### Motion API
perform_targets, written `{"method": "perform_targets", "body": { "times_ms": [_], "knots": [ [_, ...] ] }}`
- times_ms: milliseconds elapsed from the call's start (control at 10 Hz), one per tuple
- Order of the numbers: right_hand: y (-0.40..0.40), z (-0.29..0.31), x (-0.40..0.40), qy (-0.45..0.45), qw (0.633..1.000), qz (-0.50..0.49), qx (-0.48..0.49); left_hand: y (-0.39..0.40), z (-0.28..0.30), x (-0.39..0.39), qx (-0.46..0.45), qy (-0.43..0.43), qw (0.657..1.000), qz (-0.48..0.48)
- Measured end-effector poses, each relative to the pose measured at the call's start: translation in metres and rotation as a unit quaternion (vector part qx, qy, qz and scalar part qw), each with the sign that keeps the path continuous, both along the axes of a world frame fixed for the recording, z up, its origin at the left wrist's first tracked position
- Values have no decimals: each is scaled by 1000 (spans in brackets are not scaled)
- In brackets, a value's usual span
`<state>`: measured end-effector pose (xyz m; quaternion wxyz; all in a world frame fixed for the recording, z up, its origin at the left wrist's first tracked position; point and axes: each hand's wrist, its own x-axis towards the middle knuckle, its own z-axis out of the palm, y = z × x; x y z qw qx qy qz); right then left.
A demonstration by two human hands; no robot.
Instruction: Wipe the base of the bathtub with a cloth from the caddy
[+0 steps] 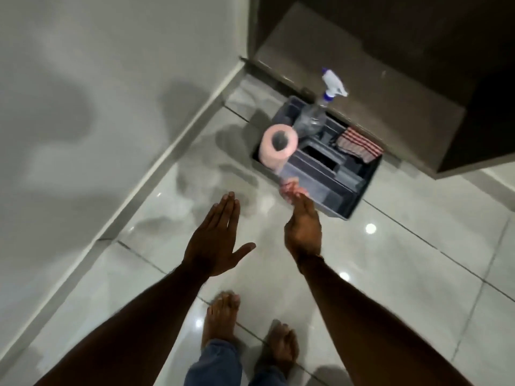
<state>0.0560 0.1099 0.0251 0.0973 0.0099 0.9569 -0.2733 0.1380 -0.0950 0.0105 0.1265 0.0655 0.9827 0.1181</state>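
A grey plastic caddy (347, 201) stands on the tiled floor ahead of me. A red-and-white striped cloth (358, 144) lies folded in its far right corner. My right hand (302, 227) reaches out edge-on, fingers straight, its tips just at the caddy's near left corner, holding nothing. My left hand (216, 240) hovers flat over the floor to the left, fingers together, thumb out, empty. The white side of the bathtub (83, 93) fills the left of the view; its base is out of sight.
In the caddy stand a pink toilet roll (278, 149) and a clear spray bottle (320, 112) with a white trigger. A dark cabinet (404, 79) hangs over the caddy's far side. My bare feet (221, 316) stand on glossy tiles.
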Motion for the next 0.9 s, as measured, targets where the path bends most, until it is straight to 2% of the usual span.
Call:
{"method": "perform_targets", "body": {
  "times_ms": [200,300,400,500,600,700,800,900],
  "knots": [
    [105,-30,-83,61,990,-123,19,87,-49,-80,29,50,986,-155],
    [137,-68,-126,73,988,-131,23,129,-89,-123,32,74,981,-177],
    [140,-113,-162,53,994,-77,52,149,-134,-153,16,70,980,-186],
    [126,-155,-170,-28,991,-47,125,150,-162,-158,3,63,977,-204],
    [117,-172,-161,-34,990,-45,130,144,-169,-157,-7,77,973,-215],
    [119,-168,-162,-54,988,-24,141,143,-159,-161,-7,49,975,-215],
    [120,-142,-159,-30,992,-38,121,130,-132,-158,0,65,977,-202],
    [121,-85,-152,52,991,-90,78,112,-77,-162,-37,121,976,-179]
  ]
}}
